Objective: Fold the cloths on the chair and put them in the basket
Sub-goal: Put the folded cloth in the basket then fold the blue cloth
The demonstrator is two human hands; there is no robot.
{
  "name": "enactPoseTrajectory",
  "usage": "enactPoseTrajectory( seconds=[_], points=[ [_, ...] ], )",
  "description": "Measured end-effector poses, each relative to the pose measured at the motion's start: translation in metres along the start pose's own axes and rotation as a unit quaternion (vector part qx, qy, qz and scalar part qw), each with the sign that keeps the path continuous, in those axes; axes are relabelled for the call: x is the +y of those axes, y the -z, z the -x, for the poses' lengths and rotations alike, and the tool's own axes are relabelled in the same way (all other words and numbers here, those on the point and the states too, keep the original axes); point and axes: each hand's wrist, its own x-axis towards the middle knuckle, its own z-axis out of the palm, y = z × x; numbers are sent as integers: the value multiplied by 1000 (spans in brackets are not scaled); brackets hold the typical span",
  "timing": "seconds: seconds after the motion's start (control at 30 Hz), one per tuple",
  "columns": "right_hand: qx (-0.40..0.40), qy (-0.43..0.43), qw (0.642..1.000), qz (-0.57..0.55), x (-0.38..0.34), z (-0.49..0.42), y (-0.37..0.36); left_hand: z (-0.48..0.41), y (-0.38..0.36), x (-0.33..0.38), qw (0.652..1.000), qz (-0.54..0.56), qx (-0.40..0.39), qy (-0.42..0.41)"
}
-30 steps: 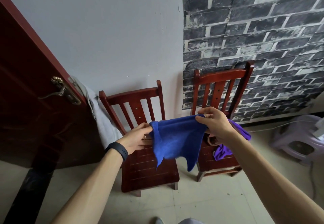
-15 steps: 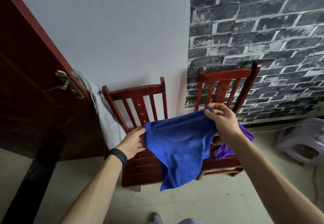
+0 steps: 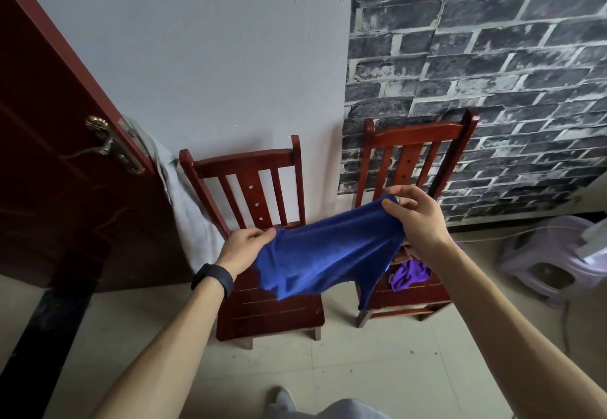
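Two red chairs stood against the wall: left chair point(image 3: 262, 290) with a bare seat, right chair point(image 3: 414, 142) holding the remaining pile. No basket was in view.

Blue cloth point(image 3: 328, 254) hung in the air between both hands, in front of the chairs, clear of both seats. Versus a second ago it was spread much wider: the top edge ran long and slanted, high at the right, low at the left, with the lower edge sagging in two uneven flaps. The hands had moved apart and the cloth had opened out from a bunched drape.

Left hand point(image 3: 244, 249) was pinched shut on the lower-left corner, down near the left chair's back slats. Right hand point(image 3: 415, 218) was clamped on the upper-right corner, raised in front of the right chair's back.

Purple cloth point(image 3: 409, 274) lay crumpled on the right seat, with something brownish just behind it, mostly hidden by the right forearm.

My read: this was the spread-out step before the first fold. No crease was made yet, so folding of this piece had barely started, and at least one more cloth was waiting.
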Motion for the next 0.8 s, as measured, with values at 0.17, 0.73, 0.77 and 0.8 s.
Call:
enactPoseTrajectory(
  seconds=[0.17,0.73,0.77,0.8],
  points=[
    [44,-59,996,55,29,-11,28,5,16,7,956,277,17,96],
    [-144,-478,866,7,135,-1,36,13,18,-12,961,237,84,112],
    [-136,-458,878,18,132,2,32,14,20,-15,966,213,102,104],
    [-116,-426,897,21,128,4,28,15,21,-18,970,191,117,95]
  ],
)
